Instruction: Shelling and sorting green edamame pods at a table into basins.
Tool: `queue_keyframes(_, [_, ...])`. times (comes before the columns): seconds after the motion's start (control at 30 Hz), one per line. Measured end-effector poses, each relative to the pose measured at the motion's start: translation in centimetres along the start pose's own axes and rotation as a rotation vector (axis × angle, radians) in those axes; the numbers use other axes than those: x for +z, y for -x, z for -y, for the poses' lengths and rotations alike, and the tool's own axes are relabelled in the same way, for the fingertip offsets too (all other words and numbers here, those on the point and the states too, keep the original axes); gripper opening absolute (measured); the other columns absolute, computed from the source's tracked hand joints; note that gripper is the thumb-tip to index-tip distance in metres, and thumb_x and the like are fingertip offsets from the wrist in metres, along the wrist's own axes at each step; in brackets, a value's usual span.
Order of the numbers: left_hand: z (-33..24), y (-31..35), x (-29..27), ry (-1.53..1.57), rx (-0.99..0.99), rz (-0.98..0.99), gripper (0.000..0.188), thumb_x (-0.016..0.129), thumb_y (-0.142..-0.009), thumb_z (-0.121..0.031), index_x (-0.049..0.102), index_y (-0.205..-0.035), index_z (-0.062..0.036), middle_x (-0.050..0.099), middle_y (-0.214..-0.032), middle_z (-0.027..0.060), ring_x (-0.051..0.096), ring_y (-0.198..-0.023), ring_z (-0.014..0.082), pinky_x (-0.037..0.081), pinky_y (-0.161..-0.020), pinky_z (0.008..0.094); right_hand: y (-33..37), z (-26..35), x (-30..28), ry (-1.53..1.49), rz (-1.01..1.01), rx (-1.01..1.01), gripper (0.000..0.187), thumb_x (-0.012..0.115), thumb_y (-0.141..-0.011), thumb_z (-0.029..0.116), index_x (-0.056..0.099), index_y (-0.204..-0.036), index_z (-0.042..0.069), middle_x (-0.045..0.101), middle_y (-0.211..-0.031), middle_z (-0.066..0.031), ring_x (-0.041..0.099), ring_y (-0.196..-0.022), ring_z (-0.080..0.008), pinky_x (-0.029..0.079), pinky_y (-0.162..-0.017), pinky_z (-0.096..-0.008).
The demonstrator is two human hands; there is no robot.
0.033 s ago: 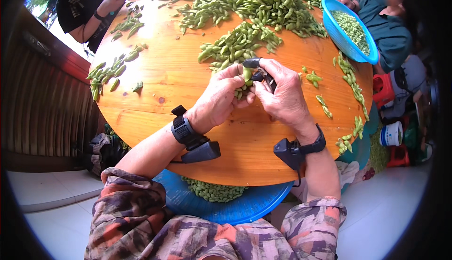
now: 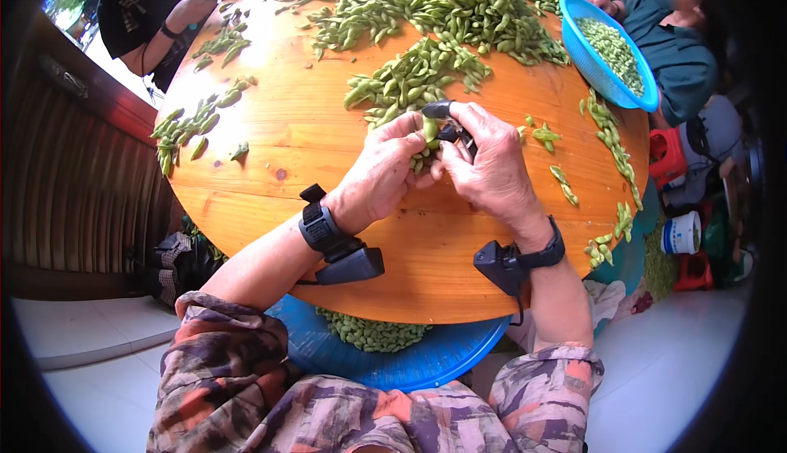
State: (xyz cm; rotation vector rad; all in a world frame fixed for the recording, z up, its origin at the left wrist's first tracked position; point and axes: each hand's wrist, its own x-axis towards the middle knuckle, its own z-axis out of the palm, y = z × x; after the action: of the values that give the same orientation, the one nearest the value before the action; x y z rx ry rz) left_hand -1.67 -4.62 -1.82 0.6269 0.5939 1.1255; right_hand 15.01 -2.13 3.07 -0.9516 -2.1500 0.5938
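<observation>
Over the round wooden table, my left hand [image 2: 381, 170] is closed around a few green soybean pods. One soybean pod [image 2: 430, 128] stands up between its thumb and fingers. My right hand [image 2: 496, 162] meets it from the right, with black covers on its fingertips. Thumb and forefinger of that hand close on the same pod, one cover at its top and another at its side. The fingers partly hide the pods lower in my left palm. Just beyond my hands lies a small heap of soybean pods [image 2: 418, 80].
A large pile of pods [image 2: 459, 2] covers the far side of the wooden table [image 2: 287, 232]. Below the near edge sits a blue basin [image 2: 459, 363] with shelled beans [image 2: 373, 334]. A blue basket [image 2: 602, 76] of beans stands far right. Other people sit at far left and far right.
</observation>
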Motion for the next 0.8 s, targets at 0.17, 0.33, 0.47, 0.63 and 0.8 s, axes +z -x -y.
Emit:
queue_keyframes(0.17, [1.4, -0.1, 0.8, 0.025, 0.127, -0.014, 0.017, 0.047, -0.104, -0.012, 0.058, -0.117, -0.0095, 0.064, -0.099, -0.0029, 0.062, -0.084, 0.0043, 0.053, -0.069, 0.0215, 0.3, -0.5, 1.3, 0.157, -0.105, -0.081, 0.035, 0.061, -0.076, -0.002, 0.059, -0.111, -0.001, 0.059, -0.093, -0.0182, 0.064, -0.080, -0.0377, 0.054, -0.070, -0.0447])
queue_keyframes(0.33, [1.6, -0.7, 0.4, 0.064, 0.147, 0.048, 0.017, 0.051, -0.102, -0.011, 0.058, -0.117, -0.0077, 0.064, -0.101, -0.0016, 0.063, -0.089, 0.0068, 0.055, -0.078, 0.0242, 0.5, 0.1, 1.8, 0.282, -0.184, -0.050, 0.035, 0.061, -0.076, -0.001, 0.060, -0.111, 0.001, 0.060, -0.094, -0.0181, 0.064, -0.080, -0.0377, 0.054, -0.069, -0.0449])
queue_keyframes(0.47, [1.1, -0.6, 0.2, 0.119, 0.084, -0.021, 0.015, 0.054, -0.100, -0.009, 0.062, -0.112, -0.0043, 0.066, -0.105, 0.0012, 0.064, -0.094, 0.0108, 0.056, -0.083, 0.0274, -0.1, -0.6, 1.2, 0.049, -0.205, 0.134, 0.035, 0.060, -0.075, 0.001, 0.062, -0.111, 0.003, 0.064, -0.097, -0.0192, 0.065, -0.081, -0.0383, 0.054, -0.071, -0.0451])
queue_keyframes(0.63, [0.6, -0.5, 0.6, 0.105, 0.106, -0.023, 0.012, 0.057, -0.099, -0.010, 0.065, -0.106, -0.0029, 0.066, -0.108, 0.0025, 0.064, -0.097, 0.0121, 0.055, -0.086, 0.0288, -0.5, -0.6, -0.4, -0.330, -0.090, 0.415, 0.030, 0.062, -0.078, 0.004, 0.069, -0.107, 0.003, 0.061, -0.067, -0.0021, 0.055, -0.062, -0.0058, 0.048, -0.058, -0.0251])
queue_keyframes(0.8, [1.2, -0.3, 1.0, 0.043, 0.160, -0.042, 0.011, 0.058, -0.098, -0.009, 0.064, -0.105, -0.0037, 0.065, -0.107, 0.0021, 0.062, -0.094, 0.0103, 0.054, -0.084, 0.0260, -0.6, -0.8, -0.5, -0.517, -0.091, 0.460, 0.027, 0.063, -0.080, 0.004, 0.070, -0.105, 0.001, 0.062, -0.072, 0.0036, 0.052, -0.061, -0.0029, 0.045, -0.055, -0.0223])
